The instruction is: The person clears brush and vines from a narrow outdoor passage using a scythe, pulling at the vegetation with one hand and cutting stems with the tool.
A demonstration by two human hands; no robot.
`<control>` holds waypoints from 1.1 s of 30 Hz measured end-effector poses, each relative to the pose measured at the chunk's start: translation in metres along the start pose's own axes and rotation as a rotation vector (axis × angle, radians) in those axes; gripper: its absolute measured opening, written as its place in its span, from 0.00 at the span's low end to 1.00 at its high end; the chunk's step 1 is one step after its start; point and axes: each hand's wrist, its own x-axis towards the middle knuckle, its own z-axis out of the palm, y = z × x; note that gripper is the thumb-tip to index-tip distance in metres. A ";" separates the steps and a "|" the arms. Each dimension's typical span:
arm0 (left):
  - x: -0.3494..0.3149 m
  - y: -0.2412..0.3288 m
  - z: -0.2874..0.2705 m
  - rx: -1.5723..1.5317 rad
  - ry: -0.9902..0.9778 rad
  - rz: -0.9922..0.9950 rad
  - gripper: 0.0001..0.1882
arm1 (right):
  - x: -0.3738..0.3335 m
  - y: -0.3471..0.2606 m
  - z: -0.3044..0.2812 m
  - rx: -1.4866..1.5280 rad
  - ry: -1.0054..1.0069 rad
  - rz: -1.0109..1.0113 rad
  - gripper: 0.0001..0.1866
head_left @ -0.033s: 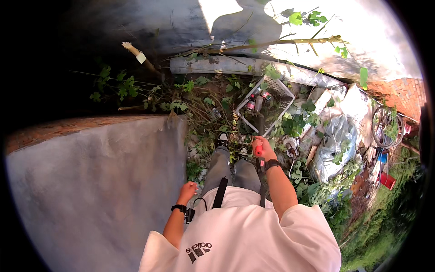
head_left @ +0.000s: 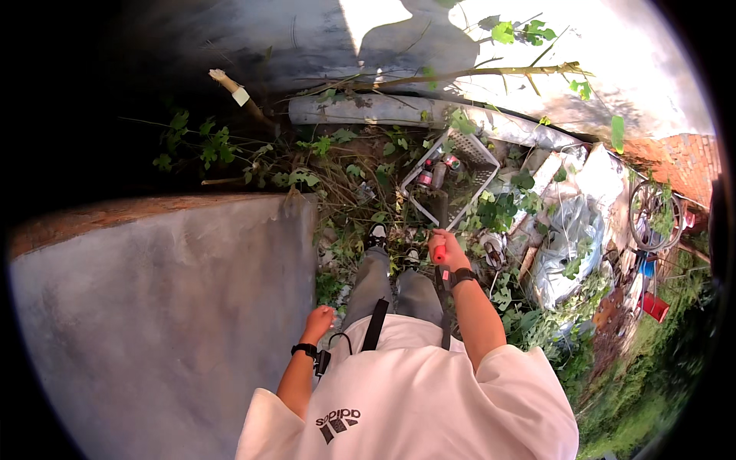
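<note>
My right hand (head_left: 446,250) is wrapped round the red handle (head_left: 439,254) of a tool with a dark, broad blade (head_left: 442,208). The blade points away from me, over the near side of a white plastic crate (head_left: 470,208) with perforated walls. Several bottles and cans lie in the crate, among them a red-labelled bottle (head_left: 425,179) and a clear bottle (head_left: 438,175). At my left side, beside the grey wall, my left hand (head_left: 320,319) hangs with its fingers curled in, and nothing shows in it.
A grey wall block (head_left: 169,307) stands close on my left. Vines and dry stems cover the ground round my shoes (head_left: 376,236). A pale pipe (head_left: 360,112) runs along the far wall. To the right lie plastic sheeting (head_left: 567,253), a wheel rim (head_left: 653,216) and a red container (head_left: 654,307).
</note>
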 end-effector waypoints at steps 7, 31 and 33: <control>0.023 0.033 0.013 0.028 -0.057 0.105 0.13 | 0.000 0.016 0.021 -0.227 0.101 -0.297 0.12; -0.061 -0.028 0.074 -0.138 0.126 0.019 0.13 | 0.009 -0.004 -0.016 -0.233 -0.069 -0.420 0.08; -0.072 -0.009 0.081 0.038 0.251 0.005 0.17 | 0.013 -0.006 -0.027 -0.267 -0.073 -0.492 0.07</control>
